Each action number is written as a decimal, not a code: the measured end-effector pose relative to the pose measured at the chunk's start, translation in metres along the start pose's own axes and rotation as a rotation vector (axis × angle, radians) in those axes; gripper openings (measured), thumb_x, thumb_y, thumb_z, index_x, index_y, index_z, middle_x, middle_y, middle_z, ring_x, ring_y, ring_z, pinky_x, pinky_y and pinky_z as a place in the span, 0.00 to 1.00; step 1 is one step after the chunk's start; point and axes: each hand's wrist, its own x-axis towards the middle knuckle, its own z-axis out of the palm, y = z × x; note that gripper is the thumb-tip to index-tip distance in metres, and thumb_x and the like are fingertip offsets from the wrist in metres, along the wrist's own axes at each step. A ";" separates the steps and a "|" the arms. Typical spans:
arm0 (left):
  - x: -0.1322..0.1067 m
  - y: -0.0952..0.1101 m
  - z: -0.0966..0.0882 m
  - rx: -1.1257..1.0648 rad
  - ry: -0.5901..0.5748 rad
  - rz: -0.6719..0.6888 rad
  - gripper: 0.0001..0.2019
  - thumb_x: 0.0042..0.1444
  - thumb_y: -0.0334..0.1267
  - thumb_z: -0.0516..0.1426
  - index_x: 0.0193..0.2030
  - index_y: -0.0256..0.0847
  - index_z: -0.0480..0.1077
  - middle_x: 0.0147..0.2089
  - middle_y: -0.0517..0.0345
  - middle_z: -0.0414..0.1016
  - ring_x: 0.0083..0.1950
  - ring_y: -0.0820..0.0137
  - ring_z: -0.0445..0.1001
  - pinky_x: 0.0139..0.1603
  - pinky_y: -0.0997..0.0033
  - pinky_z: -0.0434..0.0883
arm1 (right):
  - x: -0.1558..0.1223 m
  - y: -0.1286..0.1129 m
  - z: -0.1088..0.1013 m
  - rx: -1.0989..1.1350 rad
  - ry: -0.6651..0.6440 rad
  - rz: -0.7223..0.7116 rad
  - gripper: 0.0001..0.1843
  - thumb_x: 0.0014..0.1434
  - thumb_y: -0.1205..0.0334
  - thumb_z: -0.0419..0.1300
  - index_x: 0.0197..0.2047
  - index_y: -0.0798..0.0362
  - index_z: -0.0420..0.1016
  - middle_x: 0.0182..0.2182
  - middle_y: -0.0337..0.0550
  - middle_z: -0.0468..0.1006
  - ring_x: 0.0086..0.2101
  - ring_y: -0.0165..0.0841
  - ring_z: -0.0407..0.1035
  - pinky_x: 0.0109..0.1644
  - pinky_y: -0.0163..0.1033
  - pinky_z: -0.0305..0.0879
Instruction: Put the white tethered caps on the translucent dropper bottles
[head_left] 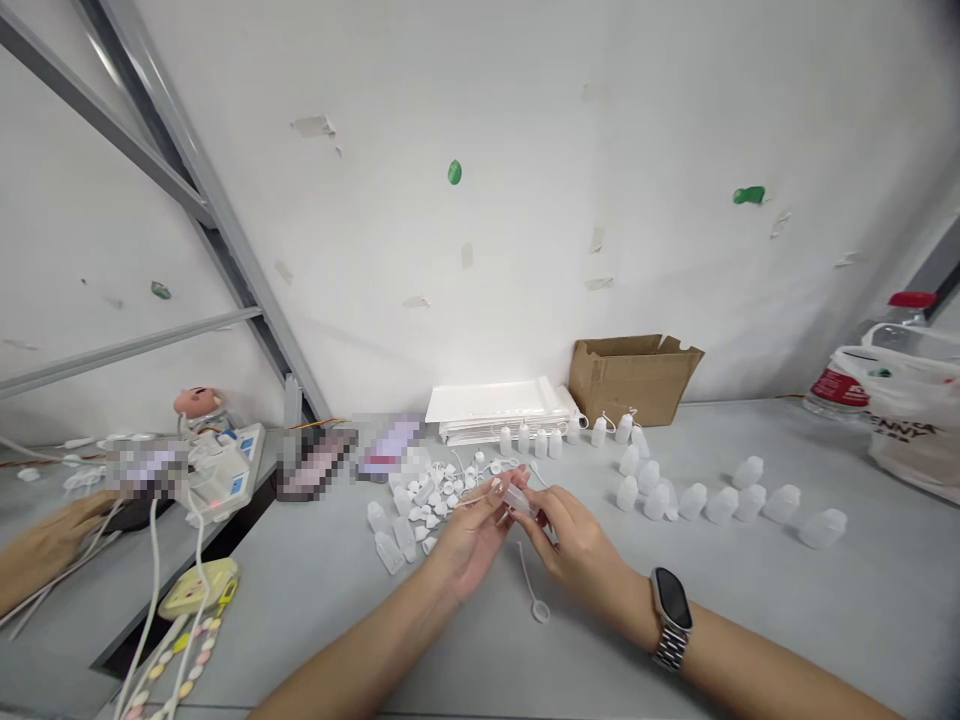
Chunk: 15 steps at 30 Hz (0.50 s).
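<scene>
Both my hands meet over the grey table (750, 600). My left hand (469, 545) and my right hand (581, 555) pinch a small translucent plastic bottle (519, 498) between their fingertips. A thin white strap with a ring end (534, 595) hangs down from it to the table. Just beyond my hands lies a heap of small white caps (442, 485) with a few loose bottles (390, 540) lying flat beside it. To the right, a row of capped bottles (705, 500) stands on the table. My right wrist wears a watch (671, 615).
A cardboard box (634, 378) and a stack of white bags (499, 405) sit against the wall. At far right are a plastic bag (919, 415) and a drink bottle (855, 375). At left are a power strip (221, 475), cables, and another person's hand (45, 545).
</scene>
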 end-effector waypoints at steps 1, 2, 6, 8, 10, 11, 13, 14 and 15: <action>-0.001 0.000 0.000 -0.008 -0.002 -0.005 0.10 0.51 0.34 0.58 0.41 0.39 0.74 0.45 0.53 0.75 0.48 0.69 0.69 0.53 0.68 0.62 | -0.001 0.000 0.001 0.011 0.007 0.007 0.07 0.60 0.65 0.49 0.39 0.55 0.67 0.25 0.46 0.68 0.27 0.35 0.62 0.30 0.39 0.61; -0.001 0.000 0.001 -0.014 -0.003 -0.011 0.10 0.51 0.34 0.58 0.41 0.39 0.74 0.46 0.53 0.74 0.49 0.69 0.69 0.53 0.68 0.61 | -0.001 0.000 0.002 0.025 0.010 0.019 0.07 0.60 0.65 0.50 0.39 0.55 0.67 0.25 0.46 0.68 0.27 0.35 0.62 0.31 0.40 0.61; -0.002 0.000 0.001 -0.020 -0.003 -0.032 0.09 0.51 0.34 0.59 0.40 0.39 0.74 0.50 0.52 0.72 0.54 0.65 0.66 0.55 0.66 0.61 | 0.000 -0.003 0.001 0.171 -0.008 0.164 0.07 0.60 0.61 0.51 0.37 0.53 0.67 0.28 0.46 0.71 0.29 0.34 0.63 0.33 0.40 0.61; -0.001 0.000 0.001 0.001 0.005 -0.034 0.10 0.50 0.36 0.59 0.40 0.39 0.74 0.51 0.51 0.72 0.54 0.64 0.66 0.55 0.64 0.60 | 0.004 -0.006 -0.001 0.329 -0.049 0.320 0.08 0.59 0.58 0.52 0.34 0.52 0.68 0.28 0.44 0.72 0.28 0.33 0.64 0.32 0.38 0.61; 0.000 0.001 0.001 0.028 0.013 -0.024 0.11 0.51 0.38 0.59 0.40 0.38 0.73 0.50 0.50 0.72 0.53 0.63 0.67 0.55 0.64 0.60 | 0.010 -0.008 -0.004 0.509 -0.107 0.493 0.12 0.58 0.53 0.53 0.31 0.52 0.68 0.23 0.40 0.71 0.25 0.31 0.63 0.29 0.36 0.60; 0.000 0.002 0.001 0.041 0.012 -0.020 0.12 0.51 0.40 0.58 0.41 0.38 0.73 0.50 0.49 0.73 0.52 0.63 0.68 0.54 0.64 0.61 | 0.013 -0.008 -0.005 0.598 -0.137 0.563 0.14 0.57 0.50 0.53 0.29 0.52 0.68 0.21 0.38 0.69 0.23 0.30 0.63 0.28 0.35 0.60; 0.001 0.003 0.001 0.065 0.010 -0.012 0.14 0.52 0.43 0.57 0.42 0.37 0.73 0.49 0.47 0.73 0.51 0.62 0.69 0.53 0.63 0.61 | 0.018 -0.007 -0.007 0.756 -0.192 0.647 0.18 0.56 0.47 0.53 0.27 0.53 0.67 0.18 0.36 0.68 0.21 0.28 0.62 0.27 0.35 0.60; 0.002 0.004 0.002 0.074 0.015 -0.009 0.15 0.52 0.44 0.57 0.41 0.36 0.73 0.48 0.47 0.74 0.51 0.62 0.69 0.53 0.63 0.62 | 0.019 -0.006 -0.008 0.822 -0.217 0.663 0.19 0.55 0.45 0.53 0.26 0.53 0.67 0.18 0.36 0.68 0.21 0.28 0.63 0.28 0.35 0.61; 0.002 0.005 0.002 0.082 0.023 -0.008 0.15 0.51 0.44 0.57 0.41 0.36 0.73 0.47 0.47 0.74 0.51 0.62 0.69 0.53 0.64 0.61 | 0.020 -0.006 -0.008 0.874 -0.238 0.668 0.20 0.54 0.44 0.53 0.25 0.53 0.67 0.19 0.37 0.69 0.21 0.28 0.63 0.28 0.35 0.61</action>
